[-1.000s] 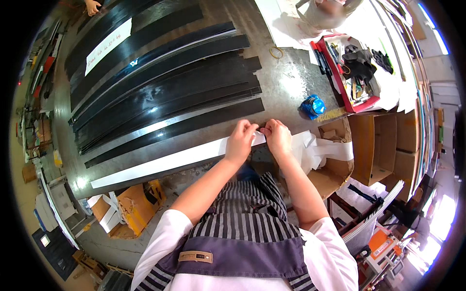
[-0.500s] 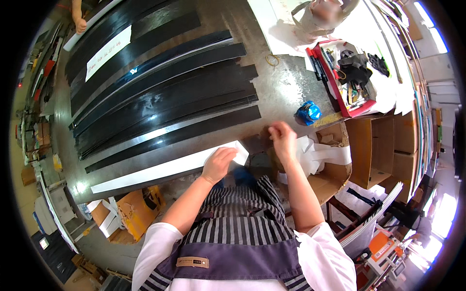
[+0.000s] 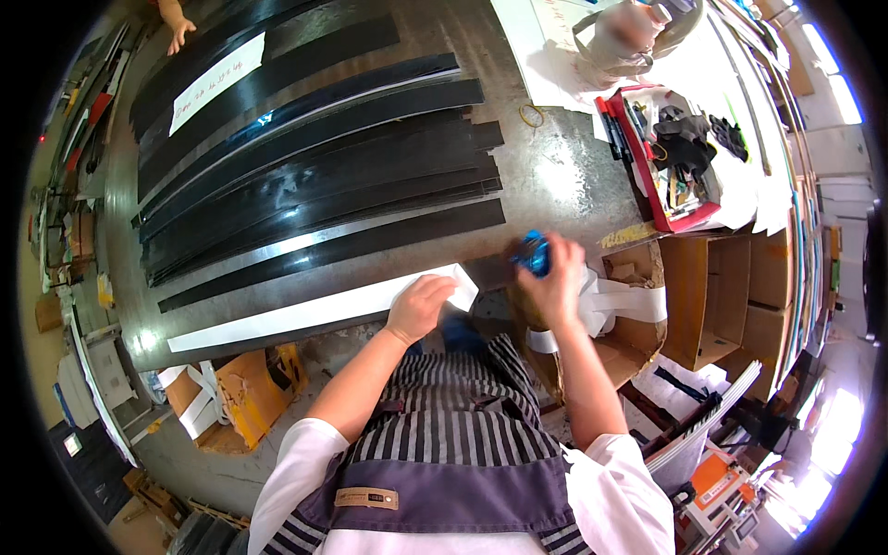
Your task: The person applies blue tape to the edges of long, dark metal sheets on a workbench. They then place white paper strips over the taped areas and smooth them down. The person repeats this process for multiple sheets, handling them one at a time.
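Under left hand, white strip

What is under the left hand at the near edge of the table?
The left hand presses on the end of a long white strip lying on the table. Whatever lies beneath the strip is covered.

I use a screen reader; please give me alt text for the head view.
The left hand presses a long white strip on a metal table; the right hand grips a small blue object beside long black strips.
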Motion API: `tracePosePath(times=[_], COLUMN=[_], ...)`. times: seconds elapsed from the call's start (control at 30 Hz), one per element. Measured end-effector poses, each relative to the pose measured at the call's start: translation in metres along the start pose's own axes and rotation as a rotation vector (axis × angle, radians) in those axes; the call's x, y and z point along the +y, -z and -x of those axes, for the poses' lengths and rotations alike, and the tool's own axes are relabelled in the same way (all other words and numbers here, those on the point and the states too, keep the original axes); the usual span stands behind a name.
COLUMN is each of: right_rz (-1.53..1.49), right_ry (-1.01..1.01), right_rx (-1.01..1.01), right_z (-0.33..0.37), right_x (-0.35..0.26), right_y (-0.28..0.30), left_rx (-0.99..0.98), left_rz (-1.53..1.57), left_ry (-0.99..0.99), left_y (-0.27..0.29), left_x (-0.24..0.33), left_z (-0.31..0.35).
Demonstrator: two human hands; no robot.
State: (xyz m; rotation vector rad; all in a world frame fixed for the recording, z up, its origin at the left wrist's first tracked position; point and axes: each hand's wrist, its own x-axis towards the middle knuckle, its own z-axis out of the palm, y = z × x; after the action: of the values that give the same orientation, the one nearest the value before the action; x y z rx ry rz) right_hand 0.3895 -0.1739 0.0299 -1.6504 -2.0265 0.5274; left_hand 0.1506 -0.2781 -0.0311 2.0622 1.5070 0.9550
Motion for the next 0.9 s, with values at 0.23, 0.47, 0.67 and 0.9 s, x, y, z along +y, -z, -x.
tracePosePath(times=[0.23, 0.47, 0.67, 0.9], right_rz=[-0.011, 0.000, 0.229, -0.196], right_ry=[0.063, 0.244, 0.506, 0.510], right_rx=[-0.157, -0.189, -0.232, -0.440], right_z=[0.026, 0.038, 0.046, 0.088], right_x=[-0.044, -0.068, -0.051, -0.090], right_y=[-0.045, -0.018, -0.044, -0.044], left_rx=[0.014, 0.076, 0.039, 0.118], left_rz=[0.043, 0.161, -0.021, -0.335], left_ry=[-0.010, 0.179, 0.186, 0.285], left_y=[0.003, 0.000, -0.002, 0.035], left_x=[0.003, 0.006, 0.019, 0.003], left_z=[-0.004, -0.001, -0.016, 0.027])
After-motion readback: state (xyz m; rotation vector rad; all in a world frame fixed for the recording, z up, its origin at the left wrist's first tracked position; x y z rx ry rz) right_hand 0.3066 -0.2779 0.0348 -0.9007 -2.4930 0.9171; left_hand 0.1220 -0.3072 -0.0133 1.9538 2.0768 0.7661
